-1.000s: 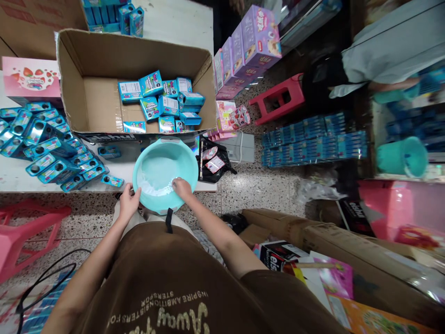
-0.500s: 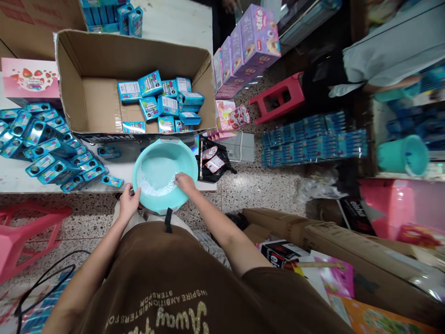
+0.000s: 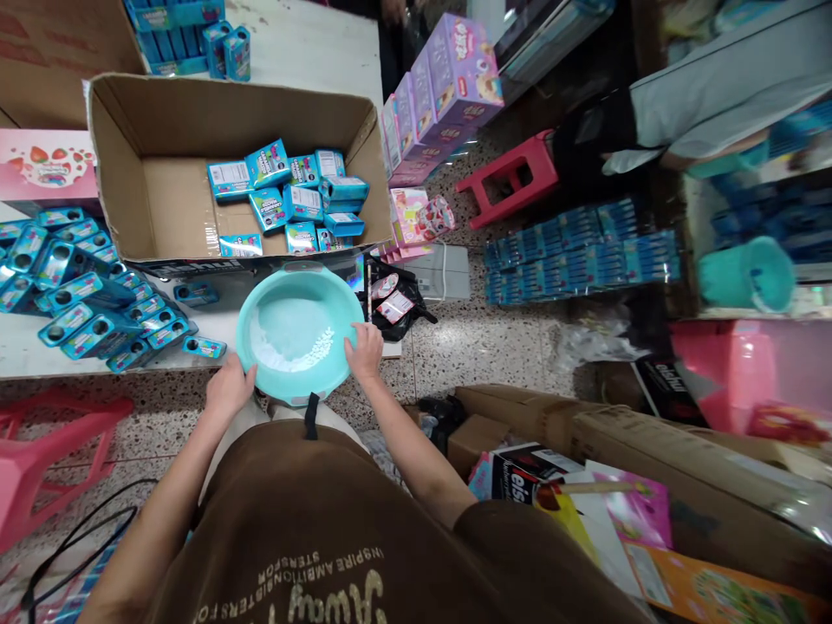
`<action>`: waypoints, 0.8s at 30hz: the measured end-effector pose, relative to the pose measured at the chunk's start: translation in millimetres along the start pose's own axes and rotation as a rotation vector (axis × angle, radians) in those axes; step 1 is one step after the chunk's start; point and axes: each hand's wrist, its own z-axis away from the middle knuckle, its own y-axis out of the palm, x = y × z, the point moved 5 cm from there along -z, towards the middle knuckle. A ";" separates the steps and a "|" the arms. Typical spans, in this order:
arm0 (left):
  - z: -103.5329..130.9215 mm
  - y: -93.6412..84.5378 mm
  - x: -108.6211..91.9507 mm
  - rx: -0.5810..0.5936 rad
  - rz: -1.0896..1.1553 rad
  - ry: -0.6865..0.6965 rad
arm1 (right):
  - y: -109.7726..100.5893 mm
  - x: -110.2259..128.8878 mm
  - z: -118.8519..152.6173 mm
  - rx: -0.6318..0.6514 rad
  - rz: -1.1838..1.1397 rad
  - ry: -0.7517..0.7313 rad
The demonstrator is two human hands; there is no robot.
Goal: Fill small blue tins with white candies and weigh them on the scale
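Note:
In the head view a turquoise basin (image 3: 300,282) is tilted against the table's front edge, close to my body. Several small white pieces (image 3: 321,345) lie in a curved band on its floor, beside a flat whitish patch. My left hand (image 3: 229,383) is closed on the lower left rim, thumb on top. Opposite it, my right hand (image 3: 365,348) grips the right rim, with its thumb over the edge. The fingers under the rim are hidden. Just beyond the basin stands an open cardboard box (image 3: 172,204) with several blue printed small boxes (image 3: 268,208) in it.
Blue small boxes (image 3: 91,290) are heaped on the white table (image 3: 318,43) at left. Purple cartons (image 3: 448,78) stand at the right. Pink stools (image 3: 513,178) are on the floor, and long cardboard cartons (image 3: 624,451) lie at lower right. A co-worker's grey sleeve (image 3: 728,95) shows at upper right.
My right hand has left the white pieces inside the basin and now holds the right rim. The left hand has slid slightly down the left rim. The view has shifted a little.

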 end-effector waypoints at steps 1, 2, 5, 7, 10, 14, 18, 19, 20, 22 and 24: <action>2.7 -5.6 -1.2 0.012 -0.117 -0.006 | -1.5 -6.0 3.6 -0.058 -0.026 0.062; 4.8 -11.2 -4.1 0.006 -0.208 -0.002 | -1.2 -11.5 7.0 -0.111 -0.058 0.121; 2.6 -17.7 -30.0 -0.061 -0.301 0.187 | 9.2 -23.0 13.3 -0.195 -0.162 0.255; -7.3 -5.2 -57.4 -0.043 -0.268 0.409 | 19.5 -26.9 13.9 -0.184 -0.227 0.307; -32.6 35.4 -94.4 0.095 -0.213 0.691 | 29.0 -29.7 12.9 -0.154 -0.305 0.355; -67.7 92.7 -119.1 0.175 -0.322 0.970 | 28.3 -30.5 12.9 -0.170 -0.401 0.392; -89.6 130.1 -122.6 0.280 -0.446 1.168 | 26.7 -30.2 13.1 -0.189 -0.461 0.438; -94.1 135.3 -122.7 0.295 -0.461 1.197 | 26.7 -30.4 13.1 -0.196 -0.477 0.451; -98.5 139.3 -122.8 0.303 -0.470 1.216 | 26.9 -30.5 13.0 -0.202 -0.494 0.461; -106.3 145.4 -123.9 0.308 -0.477 1.240 | 27.5 -30.6 12.6 -0.206 -0.518 0.467; -112.2 150.1 -126.6 0.296 -0.467 1.261 | 28.3 -31.4 12.2 -0.200 -0.526 0.478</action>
